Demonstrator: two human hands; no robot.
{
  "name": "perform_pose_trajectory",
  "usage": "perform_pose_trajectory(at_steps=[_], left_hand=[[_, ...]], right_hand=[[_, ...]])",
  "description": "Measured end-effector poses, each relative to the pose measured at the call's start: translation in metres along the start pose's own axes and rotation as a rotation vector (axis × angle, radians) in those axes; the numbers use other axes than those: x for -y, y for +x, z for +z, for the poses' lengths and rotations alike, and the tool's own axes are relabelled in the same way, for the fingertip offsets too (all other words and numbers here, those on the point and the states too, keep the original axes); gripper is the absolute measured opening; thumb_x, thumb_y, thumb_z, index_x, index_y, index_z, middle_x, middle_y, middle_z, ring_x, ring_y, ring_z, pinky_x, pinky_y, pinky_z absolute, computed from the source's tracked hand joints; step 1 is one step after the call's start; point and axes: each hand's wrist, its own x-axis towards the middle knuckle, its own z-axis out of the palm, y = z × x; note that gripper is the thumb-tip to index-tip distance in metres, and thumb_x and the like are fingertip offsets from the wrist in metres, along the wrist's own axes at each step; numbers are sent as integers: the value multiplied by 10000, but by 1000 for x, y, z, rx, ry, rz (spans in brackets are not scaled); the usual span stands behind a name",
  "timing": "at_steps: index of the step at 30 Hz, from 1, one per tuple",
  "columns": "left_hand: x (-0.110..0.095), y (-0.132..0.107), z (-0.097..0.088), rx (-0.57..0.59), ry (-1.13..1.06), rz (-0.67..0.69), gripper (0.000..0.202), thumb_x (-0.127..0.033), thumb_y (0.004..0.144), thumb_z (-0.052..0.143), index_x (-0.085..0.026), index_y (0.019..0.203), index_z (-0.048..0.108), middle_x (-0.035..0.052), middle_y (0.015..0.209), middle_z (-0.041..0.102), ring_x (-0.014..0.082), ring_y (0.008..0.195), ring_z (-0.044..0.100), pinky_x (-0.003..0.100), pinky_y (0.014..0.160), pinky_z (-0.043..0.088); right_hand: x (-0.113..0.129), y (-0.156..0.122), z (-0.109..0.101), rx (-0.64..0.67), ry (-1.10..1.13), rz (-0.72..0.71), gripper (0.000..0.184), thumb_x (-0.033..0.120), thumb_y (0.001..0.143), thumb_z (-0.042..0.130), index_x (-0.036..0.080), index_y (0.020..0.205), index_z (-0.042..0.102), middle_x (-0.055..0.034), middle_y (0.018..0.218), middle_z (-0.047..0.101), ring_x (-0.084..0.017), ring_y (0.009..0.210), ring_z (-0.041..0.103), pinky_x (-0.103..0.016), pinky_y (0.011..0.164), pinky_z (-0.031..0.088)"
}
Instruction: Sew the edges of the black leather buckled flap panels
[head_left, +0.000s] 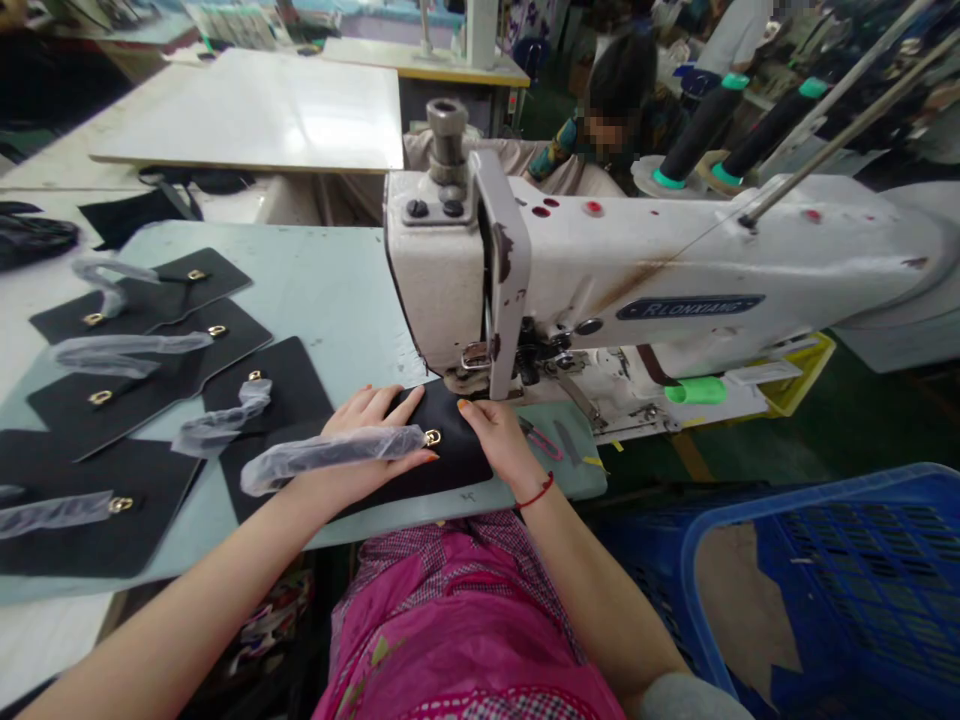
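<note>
A black leather-like bag panel lies on the sewing bed, its far edge under the head of the sewing machine. It carries a plastic-wrapped handle with a gold metal fitting. My left hand rests flat on the panel, fingers stretched out, the wrapped handle lying across it. My right hand pinches the panel's right edge close to the presser foot, thumb on top; its other fingers are mostly hidden. The needle cannot be made out. Pink-handled thread snips lie just right of this hand.
Several similar black panels with wrapped handles spread over the pale table at left. A blue plastic basket stands at lower right. Two black thread cones stand behind the machine. Another person sits farther back.
</note>
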Motion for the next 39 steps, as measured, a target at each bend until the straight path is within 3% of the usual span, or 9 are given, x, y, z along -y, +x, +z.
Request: perform_pose_trajectory(at_steps=[8, 15, 32, 39], left_hand=[[6, 8, 4, -18, 21, -14, 810, -744, 791, 517, -210, 1400, 502, 161, 1297, 571, 370, 1169, 528, 492, 1056, 380], [4, 9, 3, -22, 12, 17, 794, -731, 781, 547, -189, 1361, 542, 170, 1241, 594, 370, 1156, 545, 523, 1111, 328], [12, 23, -10, -5, 63, 33, 627, -669, 832, 532, -176, 1205, 633, 170, 1226, 598, 363, 1164, 534, 510, 1100, 320], [18, 29, -11, -9, -27, 24, 568, -666, 825, 542, -218, 1151, 665, 143, 1169, 640, 359, 1135, 548, 511, 1073, 334]], right_hand=[[13, -1, -7, 15, -118, -92, 458, 480, 895, 469, 199, 565, 320, 35, 576, 282, -100, 562, 275, -267, 533, 200], [5, -18, -8, -11, -177, -137, 473, 453, 944, 448, 195, 570, 319, 35, 564, 286, -101, 555, 286, -274, 538, 193], [2, -8, -2, -83, -184, -153, 481, 463, 927, 465, 195, 559, 309, 36, 560, 285, -94, 549, 284, -257, 524, 185], [-8, -18, -7, -60, -271, -194, 467, 480, 978, 398, 193, 611, 366, 25, 580, 400, -102, 563, 361, -250, 538, 228]])
